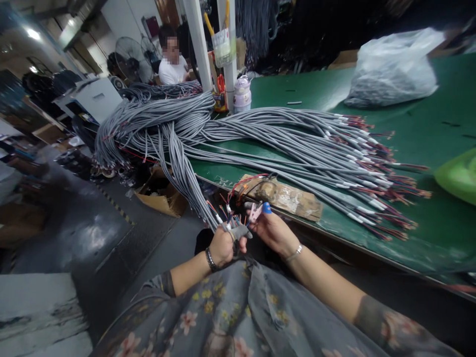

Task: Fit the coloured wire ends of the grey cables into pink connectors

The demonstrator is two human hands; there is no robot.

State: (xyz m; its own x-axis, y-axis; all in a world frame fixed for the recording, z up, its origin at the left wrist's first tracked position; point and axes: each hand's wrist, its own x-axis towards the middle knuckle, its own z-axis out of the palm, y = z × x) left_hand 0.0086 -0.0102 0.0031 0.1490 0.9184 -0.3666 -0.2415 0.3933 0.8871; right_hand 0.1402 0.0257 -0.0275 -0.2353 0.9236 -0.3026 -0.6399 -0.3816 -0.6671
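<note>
My left hand [223, 246] is closed around the end of a bundle of grey cables [186, 183] that hangs off the bench edge. Grey wrapping covers its thumb. Thin coloured wires [235, 218] fan out of the cable ends just above that hand. Close by on the right, my right hand [273, 232] pinches a small pink clip-like piece [255, 212] beside the wires. A blue cover [267, 208] sits on one of its fingertips. Whether a wire is inside the pink piece is too small to tell.
On the green bench [412, 253] lies a large spread of grey cables [282, 134] with stripped ends. A worn wooden board [297, 201] rests at the front edge. Behind stand a plastic bag [394, 69] and a lilac bottle [242, 94]. A cardboard box [161, 196] is below; a person [173, 69] sits beyond.
</note>
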